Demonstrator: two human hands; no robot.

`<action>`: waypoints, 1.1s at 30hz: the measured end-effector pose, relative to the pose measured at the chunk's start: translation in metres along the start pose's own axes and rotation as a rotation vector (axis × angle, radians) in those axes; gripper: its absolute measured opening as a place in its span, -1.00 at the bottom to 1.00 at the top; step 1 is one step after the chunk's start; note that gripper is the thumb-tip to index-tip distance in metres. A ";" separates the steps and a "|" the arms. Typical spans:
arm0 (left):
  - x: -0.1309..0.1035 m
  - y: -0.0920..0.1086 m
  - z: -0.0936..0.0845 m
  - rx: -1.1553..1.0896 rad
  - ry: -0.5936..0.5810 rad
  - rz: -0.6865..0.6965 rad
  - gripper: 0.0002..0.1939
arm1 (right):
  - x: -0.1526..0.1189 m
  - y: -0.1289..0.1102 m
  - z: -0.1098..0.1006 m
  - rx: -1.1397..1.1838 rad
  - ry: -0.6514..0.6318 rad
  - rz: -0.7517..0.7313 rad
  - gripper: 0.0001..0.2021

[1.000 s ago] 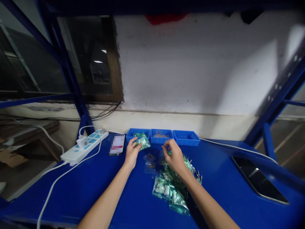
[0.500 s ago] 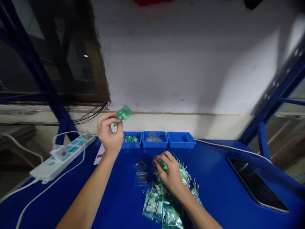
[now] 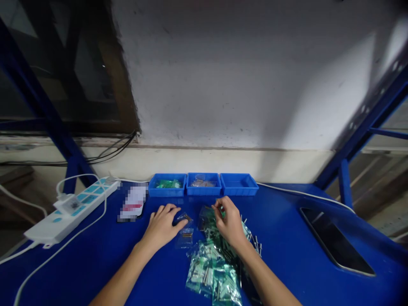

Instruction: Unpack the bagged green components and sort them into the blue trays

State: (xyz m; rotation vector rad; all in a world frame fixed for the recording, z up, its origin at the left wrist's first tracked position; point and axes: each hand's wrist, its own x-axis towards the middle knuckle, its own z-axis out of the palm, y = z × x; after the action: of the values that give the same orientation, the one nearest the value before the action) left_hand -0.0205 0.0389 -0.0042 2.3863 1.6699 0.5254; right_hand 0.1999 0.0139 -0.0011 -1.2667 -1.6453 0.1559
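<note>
My left hand [image 3: 164, 225] is low over the blue table, its fingers apart, beside a small clear bag with brown pieces [image 3: 187, 217]. A second clear bag [image 3: 185, 236] lies just below that one. My right hand [image 3: 228, 217] is at the upper edge of a pile of green bags [image 3: 207, 267], thumb and fingertips pinched together; what they hold is too small to name. Loose thin metal rods [image 3: 256, 245] stick out at the pile's right side.
Three blue trays stand by the wall: the left one [image 3: 167, 194] with green bags, the middle one [image 3: 204, 193] with clear bags, the right one [image 3: 239, 192] bare. A power strip [image 3: 70, 216], a blurred phone [image 3: 133, 204] and a black tablet [image 3: 336, 242] lie around.
My left hand has come down from above the left tray to the table, and the green bag it held is gone from its fingers. The view has shifted slightly.
</note>
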 end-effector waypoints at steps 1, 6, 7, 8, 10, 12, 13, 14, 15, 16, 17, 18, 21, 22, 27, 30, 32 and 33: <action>-0.002 0.002 -0.003 0.004 -0.023 -0.004 -0.67 | 0.000 -0.001 0.001 -0.003 -0.015 -0.010 -0.89; 0.002 0.003 0.000 -0.186 -0.066 -0.005 -0.88 | -0.005 -0.009 0.006 0.026 -0.049 -0.016 -0.89; 0.004 0.001 0.003 -0.255 -0.062 -0.005 -0.85 | -0.006 -0.011 0.007 0.037 -0.051 -0.008 -0.89; 0.005 -0.001 0.007 -0.318 -0.043 -0.007 -0.82 | -0.007 -0.013 0.007 0.046 -0.055 -0.002 -0.90; 0.008 -0.004 0.012 -0.432 0.035 -0.016 -0.76 | -0.009 -0.017 0.008 0.061 -0.075 0.005 -0.92; 0.009 -0.004 0.012 -0.553 0.123 -0.008 -0.76 | -0.011 -0.021 0.010 0.080 -0.095 0.011 -0.93; 0.009 -0.001 0.011 -0.615 0.154 0.000 -0.77 | -0.012 -0.023 0.010 0.094 -0.105 0.019 -0.90; 0.009 0.002 0.009 -0.671 0.173 0.010 -0.77 | -0.013 -0.025 0.011 0.112 -0.115 0.032 -0.85; 0.007 0.007 0.007 -0.720 0.182 0.021 -0.76 | -0.014 -0.028 0.011 0.135 -0.127 0.049 -0.79; 0.005 0.012 0.005 -0.760 0.184 0.034 -0.76 | -0.015 -0.030 0.011 0.164 -0.141 0.071 -0.74; 0.003 0.018 0.003 -0.794 0.186 0.050 -0.75 | -0.016 -0.033 0.011 0.202 -0.157 0.097 -0.70; 0.000 0.024 0.001 -0.819 0.189 0.069 -0.74 | -0.016 -0.035 0.011 0.249 -0.176 0.126 -0.68; -0.010 0.039 -0.005 -0.807 0.226 0.171 -0.75 | -0.016 -0.040 0.011 0.425 -0.203 0.213 -0.68; -0.013 0.042 -0.006 -0.768 0.236 0.217 -0.75 | -0.016 -0.041 0.012 0.479 -0.198 0.243 -0.67; -0.017 0.044 -0.006 -0.574 0.267 0.347 -0.74 | -0.014 -0.038 0.018 0.692 -0.029 0.348 -0.75; -0.013 0.038 -0.001 -0.562 0.260 0.272 -0.76 | -0.015 -0.034 0.020 0.679 0.064 0.356 -0.61; -0.012 0.036 -0.001 -0.562 0.204 0.246 -0.77 | -0.014 -0.032 0.018 0.597 0.075 0.355 -0.56; -0.013 0.037 -0.002 -0.556 0.175 0.253 -0.78 | -0.014 -0.030 0.016 0.542 0.078 0.343 -0.55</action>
State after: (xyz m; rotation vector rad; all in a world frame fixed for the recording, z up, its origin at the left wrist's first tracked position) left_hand 0.0073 0.0139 0.0082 2.1745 1.0799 1.1025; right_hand 0.1670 -0.0030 0.0012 -1.0990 -1.1926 0.7040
